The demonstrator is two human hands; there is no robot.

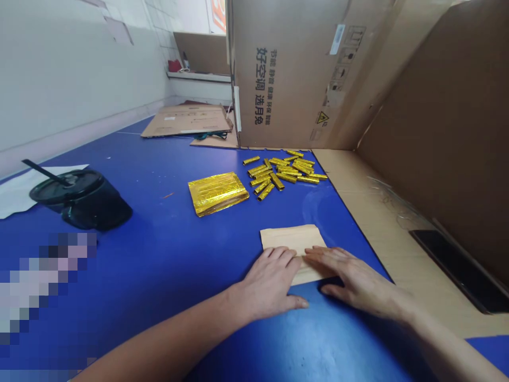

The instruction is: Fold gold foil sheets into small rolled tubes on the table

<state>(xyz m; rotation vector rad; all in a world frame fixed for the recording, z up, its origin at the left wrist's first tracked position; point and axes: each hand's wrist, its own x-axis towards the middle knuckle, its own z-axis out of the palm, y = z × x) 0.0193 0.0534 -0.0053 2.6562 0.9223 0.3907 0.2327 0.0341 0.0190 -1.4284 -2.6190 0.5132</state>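
The left hand [268,281] and right hand [350,281] lie flat on a tan paper sheet [288,239] at six o'clock, fingers extended and close together, pressing without gripping; uneven pressure could slide it across the glossy blue tabletop [167,159]; shiny gold foil tubes [284,172] sit at twelve; a black lidded tumbler [79,200] at ten could spill if bumped; a pixelated blur hides the lower left.

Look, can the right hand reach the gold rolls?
Probably yes: the right hand lies on the tan paper, and no object stands between it and the gold foil rolls on the blue table.
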